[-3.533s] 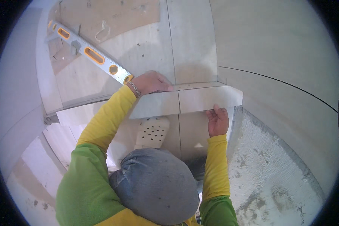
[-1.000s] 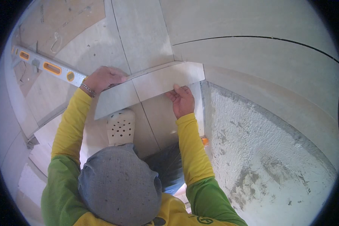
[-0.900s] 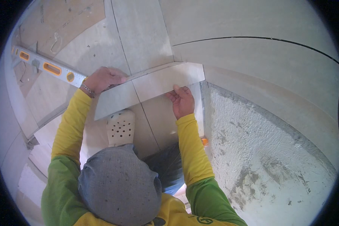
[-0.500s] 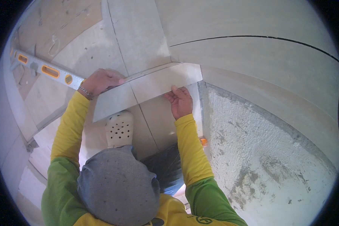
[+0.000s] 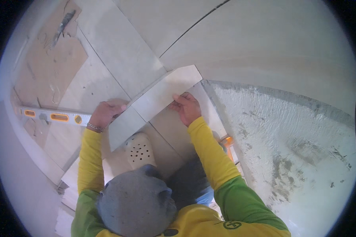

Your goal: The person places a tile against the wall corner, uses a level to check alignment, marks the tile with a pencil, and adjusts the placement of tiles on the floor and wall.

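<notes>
I hold a long, narrow pale tile strip (image 5: 158, 96) flat over the tiled floor, running diagonally from lower left to upper right. My left hand (image 5: 105, 114) grips its lower left end, with a bracelet at the wrist. My right hand (image 5: 186, 107) presses its near edge close to the middle. A thin line crosses the strip near my left hand. The strip's upper right end reaches the corner where the laid tiles (image 5: 118, 51) meet a rough grey mortar bed (image 5: 288, 134).
A silver and orange spirit level (image 5: 53, 117) lies on the floor at the left. A white perforated clog (image 5: 139, 150) shows under the strip. A cardboard sheet (image 5: 47, 67) with a dark tool (image 5: 63, 23) lies upper left. A small orange object (image 5: 227, 141) sits by the mortar edge.
The strip now lies at a steeper slant, its right end higher in view. Both hands stay on it, and the spirit level appears lower and more level in the picture.
</notes>
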{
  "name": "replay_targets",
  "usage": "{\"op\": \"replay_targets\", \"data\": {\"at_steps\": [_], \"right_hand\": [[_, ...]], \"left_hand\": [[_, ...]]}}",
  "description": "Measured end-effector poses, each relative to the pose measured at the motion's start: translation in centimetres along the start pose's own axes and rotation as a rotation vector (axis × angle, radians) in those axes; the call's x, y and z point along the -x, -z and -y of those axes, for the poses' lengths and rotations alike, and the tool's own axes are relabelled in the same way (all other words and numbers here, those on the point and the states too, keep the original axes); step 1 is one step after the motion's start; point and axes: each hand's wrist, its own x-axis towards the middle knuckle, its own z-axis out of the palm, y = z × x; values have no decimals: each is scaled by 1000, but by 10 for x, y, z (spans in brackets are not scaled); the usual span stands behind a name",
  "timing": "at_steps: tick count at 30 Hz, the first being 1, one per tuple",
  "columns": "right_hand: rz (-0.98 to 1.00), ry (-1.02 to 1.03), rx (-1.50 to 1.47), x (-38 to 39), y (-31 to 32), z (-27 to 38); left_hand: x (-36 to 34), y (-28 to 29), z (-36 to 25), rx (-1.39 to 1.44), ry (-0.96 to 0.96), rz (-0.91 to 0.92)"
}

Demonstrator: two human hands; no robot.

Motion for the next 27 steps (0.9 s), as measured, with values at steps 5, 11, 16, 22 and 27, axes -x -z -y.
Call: {"op": "replay_targets", "data": {"at_steps": [5,11,16,22,27], "right_hand": [[49,28,-23,2,-5,-2],[13,16,-16,2,-2,0],[36,37,-9,-1,4,-3],[-2,24,-21,-1,2,-5],[-5,26,-26,-2,2,-6]], "left_hand": [[6,8,-1,-97,10,-28],[-2,3,3,28,49,0],[-12,6,24,163,22,9],[-2,3,4,58,39,7],[-5,3,12,130,51,-9]]}}
